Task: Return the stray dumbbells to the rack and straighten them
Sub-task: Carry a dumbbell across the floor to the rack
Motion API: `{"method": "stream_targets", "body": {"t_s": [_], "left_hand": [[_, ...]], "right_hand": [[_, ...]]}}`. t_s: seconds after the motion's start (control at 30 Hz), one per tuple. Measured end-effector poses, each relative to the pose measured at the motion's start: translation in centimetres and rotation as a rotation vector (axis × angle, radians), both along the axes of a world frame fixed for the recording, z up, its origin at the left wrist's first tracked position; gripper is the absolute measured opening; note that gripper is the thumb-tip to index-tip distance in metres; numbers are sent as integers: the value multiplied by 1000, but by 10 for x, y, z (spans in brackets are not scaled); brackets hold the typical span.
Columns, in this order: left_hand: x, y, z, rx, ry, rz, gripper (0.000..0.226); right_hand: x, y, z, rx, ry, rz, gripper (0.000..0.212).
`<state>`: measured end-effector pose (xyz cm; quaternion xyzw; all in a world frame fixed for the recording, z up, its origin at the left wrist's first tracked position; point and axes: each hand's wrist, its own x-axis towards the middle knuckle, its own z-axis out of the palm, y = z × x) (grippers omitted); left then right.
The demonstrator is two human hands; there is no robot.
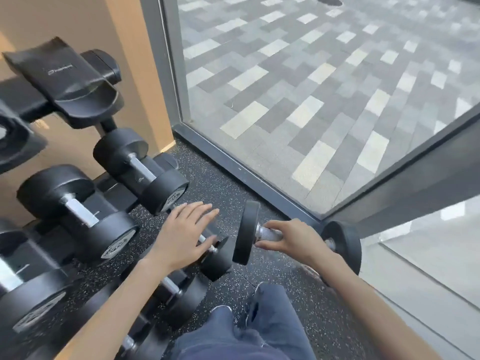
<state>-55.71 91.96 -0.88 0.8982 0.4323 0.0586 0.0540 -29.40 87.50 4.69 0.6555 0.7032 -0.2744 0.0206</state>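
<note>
Glass wall (311,74): fills the upper right, meets a second pane at a corner; paved ground outside.
Floor (207,183): black speckled rubber, runs between the rack and the glass.
Rack (28,100): black, on your left against a tan wall. The top cradle (78,84) holds nothing.
Racked dumbbells: the large one (78,211) and the one next to it (141,168) sit angled in their cradles, end faces toward you.
Stray dumbbell (246,232): off the rack, lying crosswise in front of you, just right of the lowest row and near the glass corner. You cannot tell whether it rests on the floor or is lifted clear.
Small dumbbell (217,261): in the lowest front row, its head just beside the stray's left plate.
Your knee (259,328): dark trousers, bottom centre.
Left hand (181,235): fingers straight and slightly spread, palm down, lying over the small dumbbell's handle; no curl round it.
Right hand (296,237): fingers curled over the stray's knurled handle, thumb beneath, gripping it.
</note>
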Motion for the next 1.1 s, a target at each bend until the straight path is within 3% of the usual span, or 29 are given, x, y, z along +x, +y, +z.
{"method": "stream_targets", "body": {"t_s": [0.33,0.53,0.63,0.9,1.1], "left_hand": [[58,48,17,13,-3,510,65],[79,55,37,43,-6,756,69],[79,63,45,95,29,887,58],[58,128,38,92,54,1121,58],[16,202,43,165,-18,1253,55]], "right_hand": [[44,178,25,121,-10,550,59],[39,259,54,196,55,727,59],[26,292,58,225,87,835,63],[-31,395,56,293,194,1048,66],[-124,485,70,370,29,1321,57]]}}
